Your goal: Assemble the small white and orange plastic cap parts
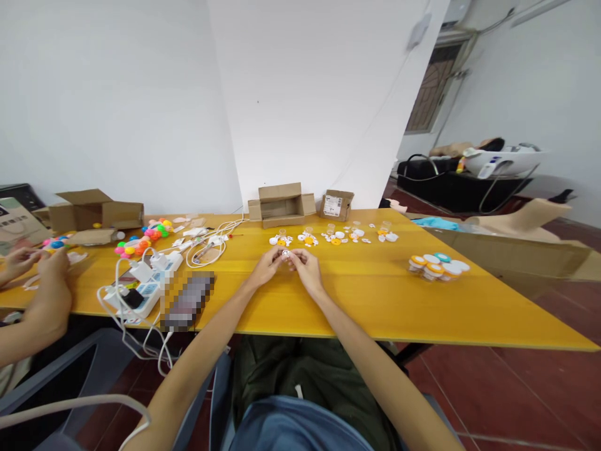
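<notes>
Both hands meet over the middle of the yellow table [366, 300]. Between their fingertips is a small white round piece [285, 253] with dark spots. My left hand [267, 264] grips it from the left side, and my right hand [305, 266] has its fingers closed on it from the right. Just beyond the hands lie small white and orange parts [335, 239] in loose groups, with clear little cups [331, 228] among them. To the right stands a cluster of clear jars with orange, white and teal lids [434, 268].
Open cardboard box [282, 210] and smaller box [336, 205] stand by the wall. Left are a power strip [157, 288], white cables [206, 247], a phone [190, 300] and colourful balls [141, 244]. Another person's hands [51, 269] work at the far left.
</notes>
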Tool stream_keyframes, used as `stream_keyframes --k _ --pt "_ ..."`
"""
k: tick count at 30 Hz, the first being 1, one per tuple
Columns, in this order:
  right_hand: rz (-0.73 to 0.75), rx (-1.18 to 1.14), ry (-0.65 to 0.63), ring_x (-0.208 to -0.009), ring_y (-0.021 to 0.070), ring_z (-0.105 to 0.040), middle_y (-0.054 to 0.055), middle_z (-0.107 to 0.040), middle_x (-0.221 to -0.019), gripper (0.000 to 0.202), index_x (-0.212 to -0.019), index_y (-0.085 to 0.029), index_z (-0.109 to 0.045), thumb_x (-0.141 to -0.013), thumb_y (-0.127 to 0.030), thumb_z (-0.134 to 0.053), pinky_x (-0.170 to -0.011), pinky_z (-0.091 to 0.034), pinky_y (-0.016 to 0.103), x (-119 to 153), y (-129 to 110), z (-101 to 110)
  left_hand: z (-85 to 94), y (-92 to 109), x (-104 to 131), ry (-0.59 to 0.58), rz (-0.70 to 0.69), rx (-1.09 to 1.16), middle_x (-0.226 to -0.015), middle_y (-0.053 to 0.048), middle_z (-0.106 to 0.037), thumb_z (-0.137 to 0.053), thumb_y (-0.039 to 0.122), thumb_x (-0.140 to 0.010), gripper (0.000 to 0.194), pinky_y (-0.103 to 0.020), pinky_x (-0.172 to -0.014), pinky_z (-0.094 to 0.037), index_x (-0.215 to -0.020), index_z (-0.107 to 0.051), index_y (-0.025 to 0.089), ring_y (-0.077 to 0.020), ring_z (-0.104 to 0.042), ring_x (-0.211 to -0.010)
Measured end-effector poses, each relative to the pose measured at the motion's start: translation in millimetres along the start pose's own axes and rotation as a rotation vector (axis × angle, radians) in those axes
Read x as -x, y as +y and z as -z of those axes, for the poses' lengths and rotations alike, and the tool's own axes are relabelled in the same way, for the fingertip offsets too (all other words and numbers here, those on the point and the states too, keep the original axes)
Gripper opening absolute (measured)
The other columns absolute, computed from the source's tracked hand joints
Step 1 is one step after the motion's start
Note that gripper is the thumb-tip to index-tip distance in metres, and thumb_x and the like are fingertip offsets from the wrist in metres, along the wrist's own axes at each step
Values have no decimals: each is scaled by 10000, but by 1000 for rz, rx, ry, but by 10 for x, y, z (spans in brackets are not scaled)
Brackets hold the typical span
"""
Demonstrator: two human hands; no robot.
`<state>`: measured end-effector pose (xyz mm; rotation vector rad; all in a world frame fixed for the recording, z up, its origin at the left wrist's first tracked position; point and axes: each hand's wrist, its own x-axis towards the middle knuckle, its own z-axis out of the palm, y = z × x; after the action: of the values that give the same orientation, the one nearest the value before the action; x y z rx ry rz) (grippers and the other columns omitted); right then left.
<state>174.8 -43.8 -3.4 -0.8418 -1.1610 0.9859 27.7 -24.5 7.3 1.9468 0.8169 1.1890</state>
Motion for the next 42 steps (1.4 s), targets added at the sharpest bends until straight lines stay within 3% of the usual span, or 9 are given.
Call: stream_keyframes --k 14,23,31,42 --pt "-44 -8 -64 -609 172 -651 33 -710 -711 340 -756 -213 -645 -657 -522 -746 -505 -553 282 -30 78 12 19 -32 -35 46 30 66 -980 -64 -730 -687 467 -857 336 -307 -803 -523 -1030 -715 181 -196 -661 -861" --pt "-54 0 -151 -603 165 -641 29 -706 -704 360 -749 -218 -631 -694 -562 -726 -496 -545 270 -27 98 12 43 -11 -33 53 69 120 -946 -60 -736 -728 449 -827 339 -294 -743 -522 -1030 -732 179 -184 -651 -798" --pt "-56 -10 -142 -588 158 -634 19 -694 -695 350 -748 -228 -605 -672 -546 -730 -479 -539 264 -15 57 -8 31 -55 -58 77 147 175 -829 -21 -682 -776 455 -781 327 -260 -706 -497 -906 -671 172 -146 -613 -738" --pt "-22 64 -117 -567 155 -625 15 -699 -707 296 -754 -233 -610 -702 -511 -696 -467 -531 261 11 47 -19 22 39 -35 52 104 126 -847 -22 -689 -744 434 -808 280 -279 -779 -505 -895 -680 175 -160 -634 -796"
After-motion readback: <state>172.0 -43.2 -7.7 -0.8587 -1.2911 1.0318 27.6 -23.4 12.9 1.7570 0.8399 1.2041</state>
